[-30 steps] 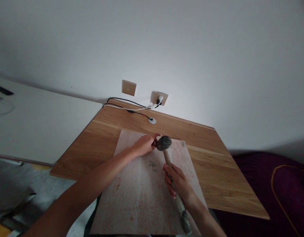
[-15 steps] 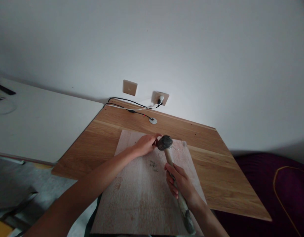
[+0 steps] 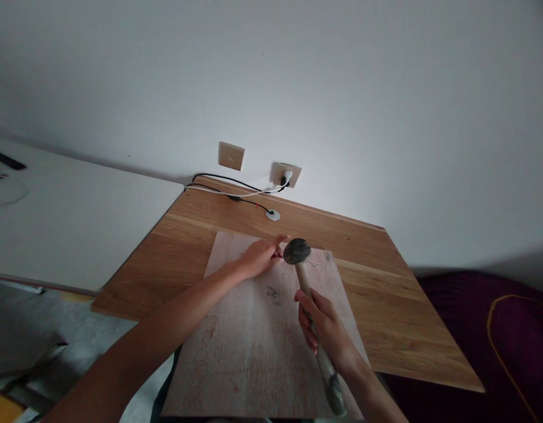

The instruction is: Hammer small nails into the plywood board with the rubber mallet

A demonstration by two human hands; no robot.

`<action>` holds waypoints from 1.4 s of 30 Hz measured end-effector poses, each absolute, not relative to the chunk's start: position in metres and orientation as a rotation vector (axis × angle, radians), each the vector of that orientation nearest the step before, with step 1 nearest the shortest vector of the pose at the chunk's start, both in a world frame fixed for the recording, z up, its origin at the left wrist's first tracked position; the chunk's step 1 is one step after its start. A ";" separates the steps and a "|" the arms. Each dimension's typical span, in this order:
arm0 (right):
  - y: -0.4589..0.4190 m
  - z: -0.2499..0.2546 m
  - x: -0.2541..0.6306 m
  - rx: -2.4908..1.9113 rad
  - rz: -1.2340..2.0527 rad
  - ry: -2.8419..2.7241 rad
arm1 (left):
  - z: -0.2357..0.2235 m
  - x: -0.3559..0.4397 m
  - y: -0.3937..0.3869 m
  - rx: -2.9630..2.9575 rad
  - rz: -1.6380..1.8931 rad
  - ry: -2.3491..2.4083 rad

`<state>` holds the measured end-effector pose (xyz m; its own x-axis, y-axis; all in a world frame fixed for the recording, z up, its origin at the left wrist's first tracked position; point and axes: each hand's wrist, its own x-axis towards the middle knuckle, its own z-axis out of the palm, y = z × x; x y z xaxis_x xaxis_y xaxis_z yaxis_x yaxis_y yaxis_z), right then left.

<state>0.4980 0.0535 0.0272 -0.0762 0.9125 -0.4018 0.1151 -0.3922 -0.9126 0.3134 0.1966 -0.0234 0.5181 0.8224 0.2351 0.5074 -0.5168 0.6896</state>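
My right hand (image 3: 322, 323) is wrapped round the wooden handle of a hammer (image 3: 297, 251) with a dark, blunt head. Its head is over the upper part of a pale wooden board (image 3: 249, 352), right beside the fingers of my left hand (image 3: 260, 257). Those left fingertips are pinched together near the board's far edge; what they hold, if anything, is too small and partly hidden to name. A few small nails (image 3: 272, 292) lie loose in the middle of the board. Another thin nail (image 3: 314, 264) shows just right of the hammer head.
Under the board is a brown wooden desktop (image 3: 408, 317) against a white wall. Cables (image 3: 236, 194) run along its back to a wall socket (image 3: 285, 175) and a round grommet (image 3: 272, 215). A white table (image 3: 86, 217) adjoins on the left; purple fabric (image 3: 456, 329) lies at the right.
The hammer head has shifted slightly up and to the right, a little away from my left fingertips. My left hand has stayed in nearly the same place.
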 end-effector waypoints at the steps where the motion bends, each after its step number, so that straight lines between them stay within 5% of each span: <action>1: 0.054 0.022 0.499 -1.545 1.558 -1.138 | -0.024 0.314 0.197 2.213 0.753 1.090; 32: -0.011 0.004 0.549 -1.675 1.516 -0.877 | -0.019 0.304 0.193 2.146 0.784 1.052; 42: -0.013 0.006 0.545 -1.681 1.493 -0.876 | 0.011 0.270 0.126 2.523 0.625 0.795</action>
